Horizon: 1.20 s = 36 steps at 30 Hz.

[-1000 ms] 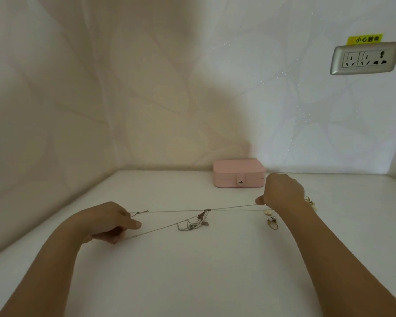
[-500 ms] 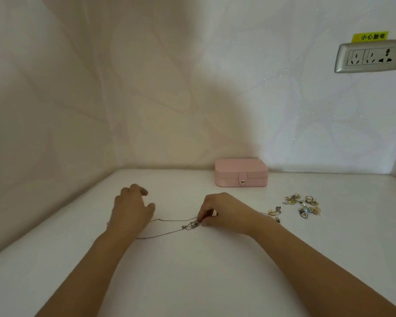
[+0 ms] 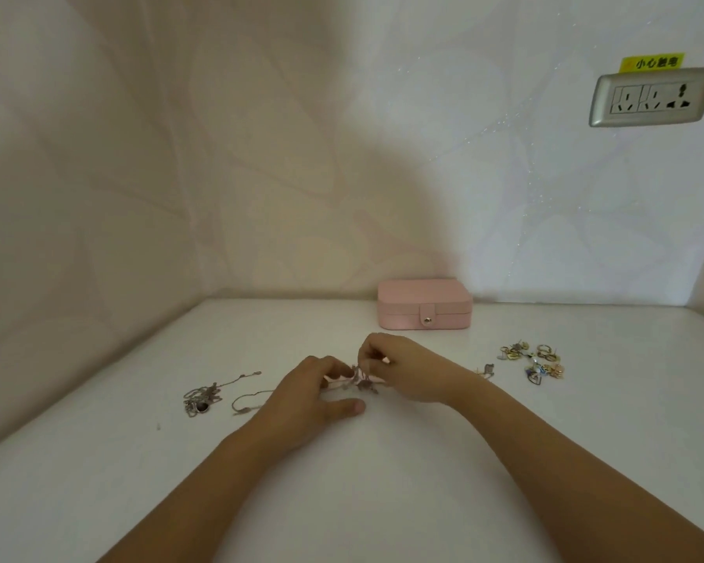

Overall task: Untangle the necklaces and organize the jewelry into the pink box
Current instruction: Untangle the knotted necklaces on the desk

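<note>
Centrally, left hand (image 3: 305,394) and right hand (image 3: 407,371) both pinch the necklace knot (image 3: 360,381) lying between them.

At frame centre the tangle (image 3: 360,382) is blurring into a grey smudge, its links too small to tell. The left hand (image 3: 307,394) is covering one end of a chain (image 3: 248,399) and hiding its own grip. Both forearms are running off the bottom edge; the ring pile (image 3: 533,361) at right is blurring together.
</note>
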{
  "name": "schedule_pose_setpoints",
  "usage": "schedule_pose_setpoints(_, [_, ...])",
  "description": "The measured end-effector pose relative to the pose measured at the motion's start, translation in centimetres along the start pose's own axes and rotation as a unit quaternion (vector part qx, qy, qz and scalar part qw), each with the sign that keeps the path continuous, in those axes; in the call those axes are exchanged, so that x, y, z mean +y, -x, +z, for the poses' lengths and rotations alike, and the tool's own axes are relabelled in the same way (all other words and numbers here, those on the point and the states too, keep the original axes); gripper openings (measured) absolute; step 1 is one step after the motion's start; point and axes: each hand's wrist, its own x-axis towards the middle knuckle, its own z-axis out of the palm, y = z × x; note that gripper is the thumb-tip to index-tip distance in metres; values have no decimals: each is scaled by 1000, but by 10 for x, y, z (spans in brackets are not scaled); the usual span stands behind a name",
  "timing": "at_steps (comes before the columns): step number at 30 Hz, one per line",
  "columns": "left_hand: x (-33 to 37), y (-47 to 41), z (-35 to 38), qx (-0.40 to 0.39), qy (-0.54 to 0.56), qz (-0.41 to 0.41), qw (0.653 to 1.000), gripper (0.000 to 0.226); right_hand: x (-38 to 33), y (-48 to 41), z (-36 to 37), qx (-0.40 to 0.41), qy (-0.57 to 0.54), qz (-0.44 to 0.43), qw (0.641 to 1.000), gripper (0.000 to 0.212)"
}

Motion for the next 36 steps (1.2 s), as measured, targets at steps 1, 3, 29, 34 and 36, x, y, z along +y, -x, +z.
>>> schedule_pose_setpoints(1, [2,-1,0,12,45,-5,999,37,-2,1,-3,12,-66,3,998,12])
schedule_pose_setpoints(3, [6,-3,-2,40,128,-4,991,35,-7,3,-6,12,-190,5,982,15])
schedule_pose_setpoints(29, [25,5,-26,0,491,-147,858,39,-12,11,-27,64,-416,147,895,52])
schedule_pose_setpoints(34, [17,6,-34,-65,468,-149,868,37,-11,13,-43,12,-598,189,779,59])
schedule_pose_setpoints(36, [12,5,-36,-52,433,-150,887,31,-9,16,-51,14,-578,189,794,60])
